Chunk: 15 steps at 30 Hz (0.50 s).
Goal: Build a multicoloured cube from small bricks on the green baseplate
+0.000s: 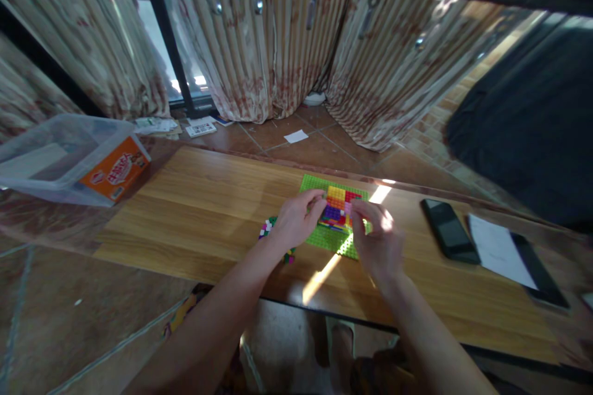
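A green studded baseplate (328, 238) lies on the wooden table and carries a low block of toy building bricks (335, 202) in yellow, orange, red, purple and pink. At the block's left edge is my left hand (300, 217), its thumb and fingers bent together; anything between them is too small to make out. My right hand (380, 239) is closed at the right side of the block, fingertips beside the pink bricks. Whether it grips a loose brick is hidden. Loose small bricks (267, 228) lie partly behind my left wrist.
A clear plastic bin (69, 185) with an orange label stands at the left. On the table's right are a black phone (449, 231), a white paper (500, 250) and a dark flat device (551, 284) under it. Striped curtains (296, 43) hang beyond the table.
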Each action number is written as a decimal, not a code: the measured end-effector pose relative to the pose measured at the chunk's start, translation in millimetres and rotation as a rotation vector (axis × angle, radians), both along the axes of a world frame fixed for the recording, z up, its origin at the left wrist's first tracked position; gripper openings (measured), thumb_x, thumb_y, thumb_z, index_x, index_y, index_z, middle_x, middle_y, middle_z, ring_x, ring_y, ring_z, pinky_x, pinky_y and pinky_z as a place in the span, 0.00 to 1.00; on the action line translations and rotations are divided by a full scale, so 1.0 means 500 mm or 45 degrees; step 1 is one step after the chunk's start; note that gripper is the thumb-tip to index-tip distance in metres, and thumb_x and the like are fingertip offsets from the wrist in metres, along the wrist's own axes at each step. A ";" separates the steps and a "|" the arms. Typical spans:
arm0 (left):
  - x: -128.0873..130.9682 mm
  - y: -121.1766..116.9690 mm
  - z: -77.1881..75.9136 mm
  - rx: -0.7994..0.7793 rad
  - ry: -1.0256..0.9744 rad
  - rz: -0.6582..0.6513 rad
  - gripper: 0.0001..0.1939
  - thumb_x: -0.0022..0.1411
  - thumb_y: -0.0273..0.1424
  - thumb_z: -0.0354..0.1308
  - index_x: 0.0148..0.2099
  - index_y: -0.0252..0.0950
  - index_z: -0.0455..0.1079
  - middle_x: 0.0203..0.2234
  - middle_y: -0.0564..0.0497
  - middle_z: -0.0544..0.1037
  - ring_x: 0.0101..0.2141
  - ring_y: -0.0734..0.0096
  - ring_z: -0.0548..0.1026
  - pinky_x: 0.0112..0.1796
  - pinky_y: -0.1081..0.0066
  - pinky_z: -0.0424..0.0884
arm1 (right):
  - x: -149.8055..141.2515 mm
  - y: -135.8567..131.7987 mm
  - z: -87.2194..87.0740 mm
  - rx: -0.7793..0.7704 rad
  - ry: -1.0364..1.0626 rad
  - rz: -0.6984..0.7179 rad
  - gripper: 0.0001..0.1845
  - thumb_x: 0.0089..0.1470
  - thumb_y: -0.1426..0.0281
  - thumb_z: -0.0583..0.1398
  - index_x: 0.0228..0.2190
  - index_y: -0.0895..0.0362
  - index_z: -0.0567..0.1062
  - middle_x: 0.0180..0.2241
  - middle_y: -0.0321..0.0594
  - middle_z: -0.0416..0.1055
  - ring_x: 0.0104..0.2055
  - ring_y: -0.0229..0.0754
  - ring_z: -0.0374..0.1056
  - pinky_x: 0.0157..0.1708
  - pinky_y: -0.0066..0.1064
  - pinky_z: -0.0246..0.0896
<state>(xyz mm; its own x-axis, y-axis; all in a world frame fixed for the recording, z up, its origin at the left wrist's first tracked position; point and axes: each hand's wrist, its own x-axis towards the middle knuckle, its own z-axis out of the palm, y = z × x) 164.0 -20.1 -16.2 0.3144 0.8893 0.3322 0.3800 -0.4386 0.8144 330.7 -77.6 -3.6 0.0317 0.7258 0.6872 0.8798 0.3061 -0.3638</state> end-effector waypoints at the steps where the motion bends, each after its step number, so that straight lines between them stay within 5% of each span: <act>1: -0.009 0.008 0.002 -0.007 -0.043 0.038 0.17 0.65 0.38 0.48 0.49 0.35 0.70 0.41 0.46 0.78 0.40 0.67 0.75 0.42 0.69 0.70 | 0.000 -0.005 0.007 0.036 0.026 -0.001 0.08 0.57 0.73 0.55 0.37 0.54 0.73 0.35 0.40 0.75 0.38 0.40 0.71 0.38 0.34 0.68; 6: -0.063 0.055 0.005 -0.030 -0.339 0.235 0.16 0.65 0.37 0.49 0.46 0.34 0.71 0.36 0.47 0.79 0.35 0.71 0.76 0.38 0.72 0.71 | -0.024 -0.033 0.018 -0.051 0.089 0.246 0.08 0.56 0.74 0.58 0.39 0.53 0.73 0.36 0.39 0.75 0.38 0.39 0.71 0.40 0.32 0.68; 10: -0.088 0.073 0.006 -0.078 -0.440 0.315 0.14 0.64 0.36 0.49 0.43 0.33 0.72 0.31 0.49 0.78 0.30 0.76 0.75 0.34 0.75 0.70 | -0.065 -0.043 -0.020 -0.359 -0.034 0.567 0.11 0.60 0.73 0.53 0.42 0.54 0.73 0.38 0.40 0.74 0.39 0.39 0.71 0.39 0.31 0.68; 15: -0.092 0.072 0.004 -0.074 -0.412 0.312 0.14 0.63 0.37 0.50 0.41 0.34 0.72 0.28 0.51 0.78 0.28 0.77 0.74 0.32 0.76 0.69 | -0.102 -0.027 -0.069 -0.600 -0.185 0.633 0.15 0.62 0.70 0.50 0.45 0.53 0.73 0.39 0.43 0.71 0.40 0.40 0.70 0.39 0.31 0.67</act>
